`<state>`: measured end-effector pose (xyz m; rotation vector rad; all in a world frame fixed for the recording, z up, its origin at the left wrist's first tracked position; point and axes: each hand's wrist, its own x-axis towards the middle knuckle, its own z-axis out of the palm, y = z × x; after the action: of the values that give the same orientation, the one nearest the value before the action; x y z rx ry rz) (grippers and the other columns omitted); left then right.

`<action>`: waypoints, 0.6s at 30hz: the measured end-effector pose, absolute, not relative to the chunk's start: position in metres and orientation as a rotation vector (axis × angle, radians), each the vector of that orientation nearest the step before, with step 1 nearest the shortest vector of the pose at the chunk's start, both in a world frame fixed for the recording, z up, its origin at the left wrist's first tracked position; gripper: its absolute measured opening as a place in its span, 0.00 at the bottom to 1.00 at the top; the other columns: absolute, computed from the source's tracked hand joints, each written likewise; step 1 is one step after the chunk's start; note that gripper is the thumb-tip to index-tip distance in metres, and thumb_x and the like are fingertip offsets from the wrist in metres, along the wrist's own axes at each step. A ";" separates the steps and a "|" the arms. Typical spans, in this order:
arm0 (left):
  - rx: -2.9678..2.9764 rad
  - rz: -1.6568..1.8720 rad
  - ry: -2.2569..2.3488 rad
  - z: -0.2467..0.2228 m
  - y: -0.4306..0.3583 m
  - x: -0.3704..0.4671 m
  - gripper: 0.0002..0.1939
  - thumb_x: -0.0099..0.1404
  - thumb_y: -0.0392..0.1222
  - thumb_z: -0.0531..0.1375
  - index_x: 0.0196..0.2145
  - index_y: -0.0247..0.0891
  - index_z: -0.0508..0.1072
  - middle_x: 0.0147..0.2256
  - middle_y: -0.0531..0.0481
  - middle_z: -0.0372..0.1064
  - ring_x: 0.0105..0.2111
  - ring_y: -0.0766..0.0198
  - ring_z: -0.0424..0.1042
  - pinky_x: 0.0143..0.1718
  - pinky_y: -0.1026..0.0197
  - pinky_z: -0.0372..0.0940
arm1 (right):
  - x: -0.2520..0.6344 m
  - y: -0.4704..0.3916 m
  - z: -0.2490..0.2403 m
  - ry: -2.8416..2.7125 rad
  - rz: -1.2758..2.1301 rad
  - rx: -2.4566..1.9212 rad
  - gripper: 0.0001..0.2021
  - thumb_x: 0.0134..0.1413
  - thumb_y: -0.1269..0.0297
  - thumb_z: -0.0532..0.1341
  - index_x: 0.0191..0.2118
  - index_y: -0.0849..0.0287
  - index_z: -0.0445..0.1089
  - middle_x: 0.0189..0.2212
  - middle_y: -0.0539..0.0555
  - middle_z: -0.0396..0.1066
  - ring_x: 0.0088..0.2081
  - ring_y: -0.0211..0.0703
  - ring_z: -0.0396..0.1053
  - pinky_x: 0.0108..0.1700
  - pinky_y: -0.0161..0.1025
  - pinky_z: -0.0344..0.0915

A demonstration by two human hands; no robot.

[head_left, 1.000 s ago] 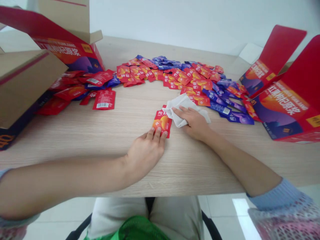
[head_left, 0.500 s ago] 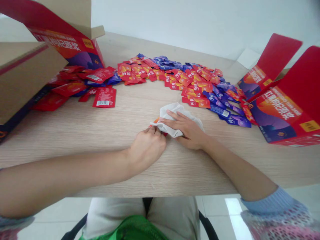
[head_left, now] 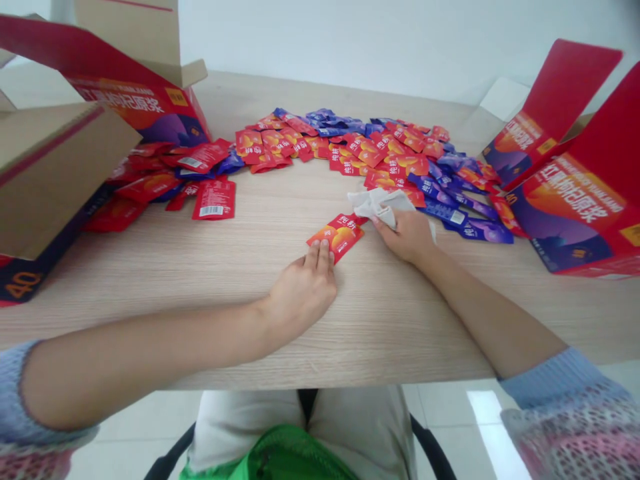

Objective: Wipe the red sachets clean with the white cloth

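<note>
Drawn mostly off the red pouch (head_left: 341, 232), the white cloth (head_left: 377, 202) is now gripped by the curled right hand (head_left: 414, 239). Uncovered on the table (head_left: 250, 267), the pouch is pressed by straight, close-set fingers (head_left: 321, 252) of the left hand (head_left: 304, 290); any pinch cannot be told.

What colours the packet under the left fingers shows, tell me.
The packet is red with orange shapes and white lettering, best seen in the head view.
</note>
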<state>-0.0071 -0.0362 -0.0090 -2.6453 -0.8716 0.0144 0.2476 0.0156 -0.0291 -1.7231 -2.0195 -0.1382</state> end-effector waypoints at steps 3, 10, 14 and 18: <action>-2.618 0.033 -0.914 -0.009 -0.036 -0.005 0.22 0.64 0.25 0.51 0.55 0.18 0.69 0.57 0.22 0.61 0.55 0.42 0.68 0.46 0.51 0.73 | 0.248 0.009 -0.027 -1.899 -0.187 -1.754 0.21 0.63 0.52 0.51 0.48 0.59 0.75 0.31 0.59 0.78 0.33 0.56 0.75 0.35 0.46 0.67; -2.674 0.054 -1.040 -0.007 -0.037 -0.005 0.20 0.67 0.30 0.54 0.55 0.24 0.71 0.57 0.22 0.61 0.58 0.38 0.63 0.47 0.51 0.72 | 0.192 -0.038 -0.012 -2.095 0.075 -1.634 0.22 0.59 0.64 0.55 0.59 0.51 0.66 0.47 0.53 0.77 0.42 0.52 0.76 0.40 0.44 0.71; -2.636 0.068 -1.130 -0.004 -0.038 -0.004 0.22 0.68 0.32 0.55 0.58 0.22 0.68 0.56 0.16 0.59 0.57 0.36 0.65 0.46 0.49 0.72 | 0.180 -0.047 -0.007 -2.218 0.195 -1.526 0.25 0.57 0.68 0.55 0.61 0.53 0.64 0.58 0.52 0.67 0.57 0.48 0.67 0.57 0.45 0.65; -2.643 0.096 -1.085 -0.001 -0.037 -0.002 0.20 0.67 0.29 0.54 0.55 0.19 0.69 0.52 0.15 0.64 0.52 0.37 0.70 0.42 0.48 0.73 | 0.182 -0.038 -0.009 -2.360 0.163 -1.438 0.29 0.55 0.69 0.56 0.64 0.54 0.61 0.63 0.49 0.61 0.65 0.47 0.55 0.65 0.47 0.56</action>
<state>-0.0022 -0.0369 -0.0010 -2.6425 -1.0847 0.0963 0.1821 -0.0377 -0.0085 -1.4377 -2.3596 0.1629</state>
